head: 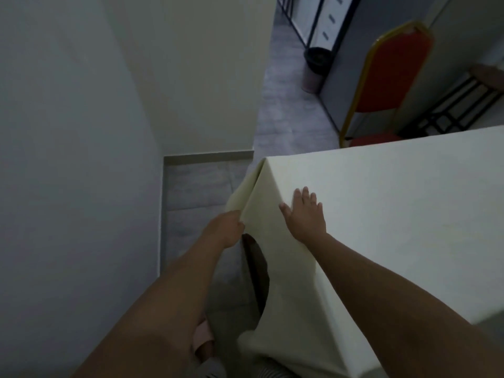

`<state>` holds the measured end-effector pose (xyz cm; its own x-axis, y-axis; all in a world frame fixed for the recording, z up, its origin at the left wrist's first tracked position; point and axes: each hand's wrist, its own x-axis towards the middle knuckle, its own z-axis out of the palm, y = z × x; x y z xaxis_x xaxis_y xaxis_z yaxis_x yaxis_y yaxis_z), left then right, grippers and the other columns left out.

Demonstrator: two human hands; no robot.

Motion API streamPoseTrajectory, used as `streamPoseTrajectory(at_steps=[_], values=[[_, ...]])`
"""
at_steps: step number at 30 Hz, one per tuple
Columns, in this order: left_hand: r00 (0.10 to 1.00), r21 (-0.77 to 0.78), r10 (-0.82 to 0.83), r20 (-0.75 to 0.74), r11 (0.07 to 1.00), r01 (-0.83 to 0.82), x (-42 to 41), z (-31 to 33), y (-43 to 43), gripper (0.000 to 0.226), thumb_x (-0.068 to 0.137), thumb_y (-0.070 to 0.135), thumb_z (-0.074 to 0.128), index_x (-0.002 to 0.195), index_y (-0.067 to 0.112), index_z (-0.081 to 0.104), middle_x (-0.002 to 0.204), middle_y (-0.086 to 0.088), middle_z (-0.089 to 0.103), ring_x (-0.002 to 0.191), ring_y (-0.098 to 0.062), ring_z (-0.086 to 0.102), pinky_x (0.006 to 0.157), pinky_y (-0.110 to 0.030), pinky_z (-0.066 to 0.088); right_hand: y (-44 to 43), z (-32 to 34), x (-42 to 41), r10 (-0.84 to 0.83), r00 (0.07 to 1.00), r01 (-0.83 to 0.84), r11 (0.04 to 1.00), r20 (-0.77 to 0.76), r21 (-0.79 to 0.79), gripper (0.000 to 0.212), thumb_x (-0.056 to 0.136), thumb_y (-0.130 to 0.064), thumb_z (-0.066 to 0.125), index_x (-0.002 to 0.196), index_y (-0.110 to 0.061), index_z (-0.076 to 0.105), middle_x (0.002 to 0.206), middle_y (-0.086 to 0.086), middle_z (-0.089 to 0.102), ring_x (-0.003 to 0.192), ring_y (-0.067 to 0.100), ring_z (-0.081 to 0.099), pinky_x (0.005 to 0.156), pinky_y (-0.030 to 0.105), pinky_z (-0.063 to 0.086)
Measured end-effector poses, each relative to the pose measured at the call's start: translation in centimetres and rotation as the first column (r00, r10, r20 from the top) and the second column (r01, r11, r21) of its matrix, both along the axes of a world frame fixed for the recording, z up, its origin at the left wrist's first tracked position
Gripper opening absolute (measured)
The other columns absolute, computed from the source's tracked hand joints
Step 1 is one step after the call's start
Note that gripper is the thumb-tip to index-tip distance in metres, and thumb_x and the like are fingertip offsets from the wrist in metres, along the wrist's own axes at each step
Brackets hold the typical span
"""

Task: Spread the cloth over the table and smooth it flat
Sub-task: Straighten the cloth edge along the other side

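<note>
Pinching the cloth (368, 214) fold mid-frame, the left hand (229, 227) should pull down evenly while the flat, spread right hand (305, 214) anchors the top.

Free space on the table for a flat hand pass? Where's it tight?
The cloth top is bare from the right hand out to the far edge by the red chair. Tight spot: the corner, where the left hand pinches the hanging fold, with a narrow floor strip to the wall.
</note>
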<state>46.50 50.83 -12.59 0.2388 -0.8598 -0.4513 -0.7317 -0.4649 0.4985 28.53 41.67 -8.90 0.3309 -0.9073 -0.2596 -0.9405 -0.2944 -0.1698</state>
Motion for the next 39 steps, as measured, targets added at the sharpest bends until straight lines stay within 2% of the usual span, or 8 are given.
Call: streamPoseTrajectory(at_steps=[6, 11, 14, 21, 27, 33, 36, 39], values=[[0.983, -0.062, -0.029, -0.182, 0.998, 0.018, 0.8, -1.8, -7.6, 0.050, 0.101, 0.030, 0.036, 0.149, 0.018, 0.031, 0.149, -0.011, 0.039, 0.127, -0.030, 0.046, 0.102, -0.036, 0.042, 1.0, -1.5, 2.6, -0.192, 0.981, 0.192, 0.980, 0.024, -0.042, 0.066, 0.100, -0.048, 0.020, 0.152, -0.008, 0.007, 0.160, 0.013, 0.004, 0.147, 0.031, 0.000, 0.117, 0.048, 0.002], [0.942, -0.189, 0.091, -0.323, 0.969, -0.159, -0.5, -2.3, -11.9, 0.042, 0.102, 0.023, 0.029, 0.143, 0.016, 0.037, 0.137, -0.010, 0.051, 0.113, -0.027, 0.054, 0.094, -0.036, 0.044, 1.1, -2.4, 2.4, -0.222, 0.975, 0.223, 0.971, 0.022, -0.089, 0.066, 0.100, -0.051, 0.016, 0.152, -0.012, 0.008, 0.160, 0.010, 0.005, 0.147, 0.028, 0.001, 0.118, 0.045, 0.001], [0.885, -0.196, 0.197, -0.422, 0.933, -0.301, 0.1, -3.0, -13.1, 0.044, 0.103, 0.023, 0.025, 0.145, 0.023, 0.035, 0.142, -0.005, 0.047, 0.121, -0.024, 0.050, 0.101, -0.033, 0.039, 1.0, -2.6, 2.5, -0.245, 0.969, 0.246, 0.965, 0.033, -0.088, 0.067, 0.098, -0.053, 0.012, 0.152, -0.014, 0.009, 0.160, 0.008, 0.005, 0.147, 0.026, 0.000, 0.119, 0.044, 0.000], [0.916, -0.220, 0.128, -0.379, 0.950, -0.224, 2.6, -3.8, -15.6, 0.043, 0.103, 0.017, 0.033, 0.146, 0.016, 0.036, 0.142, -0.008, 0.048, 0.127, -0.026, 0.047, 0.094, -0.022, 0.032, 0.7, -2.1, 4.0, -0.338, 0.939, 0.342, 0.935, 0.057, -0.088, 0.066, 0.099, -0.052, 0.011, 0.152, -0.012, 0.012, 0.160, 0.009, 0.008, 0.147, 0.028, 0.002, 0.119, 0.047, 0.002], [0.896, -0.241, 0.085, -0.436, 0.948, -0.208, 2.0, -3.5, -15.9, 0.049, 0.098, 0.008, 0.037, 0.146, 0.017, 0.035, 0.132, -0.010, 0.055, 0.117, -0.027, 0.053, 0.088, -0.026, 0.037, 1.2, -2.5, 4.2, -0.358, 0.931, 0.365, 0.923, 0.075, -0.119, 0.065, 0.099, -0.053, 0.010, 0.151, -0.015, 0.013, 0.160, 0.006, 0.010, 0.147, 0.025, 0.003, 0.120, 0.045, 0.004], [0.925, -0.258, 0.059, -0.375, 0.952, -0.166, 3.2, -3.0, -15.5, 0.025, 0.097, 0.008, 0.041, 0.112, 0.015, 0.061, 0.096, -0.002, 0.057, 0.089, -0.016, 0.050, 0.071, -0.022, 0.036, 1.2, -2.3, 4.7, -0.375, 0.925, 0.381, 0.914, 0.069, -0.138, 0.065, 0.098, -0.053, 0.009, 0.151, -0.017, 0.017, 0.159, 0.005, 0.013, 0.147, 0.024, 0.005, 0.120, 0.044, 0.005], [0.899, -0.255, 0.089, -0.430, 0.943, -0.215, 3.1, -3.1, -15.6, 0.018, 0.095, 0.010, 0.049, 0.098, 0.026, 0.058, 0.089, 0.005, 0.058, 0.088, -0.012, 0.052, 0.073, -0.015, 0.041, 1.2, -2.1, 4.7, -0.380, 0.923, 0.385, 0.911, 0.066, -0.147, 0.065, 0.098, -0.053, 0.010, 0.151, -0.017, 0.019, 0.159, 0.004, 0.015, 0.147, 0.024, 0.007, 0.120, 0.044, 0.006], [0.928, -0.257, 0.112, -0.356, 0.943, -0.213, 3.3, -3.4, -16.0, 0.013, 0.093, 0.015, 0.053, 0.087, 0.025, 0.058, 0.084, 0.005, 0.060, 0.080, -0.011, 0.053, 0.071, -0.023, 0.041, 1.3, -2.2, 4.8, -0.390, 0.919, 0.395, 0.905, 0.067, -0.158, 0.065, 0.098, -0.054, 0.010, 0.151, -0.018, 0.020, 0.159, 0.004, 0.016, 0.147, 0.023, 0.008, 0.120, 0.043, 0.006]])
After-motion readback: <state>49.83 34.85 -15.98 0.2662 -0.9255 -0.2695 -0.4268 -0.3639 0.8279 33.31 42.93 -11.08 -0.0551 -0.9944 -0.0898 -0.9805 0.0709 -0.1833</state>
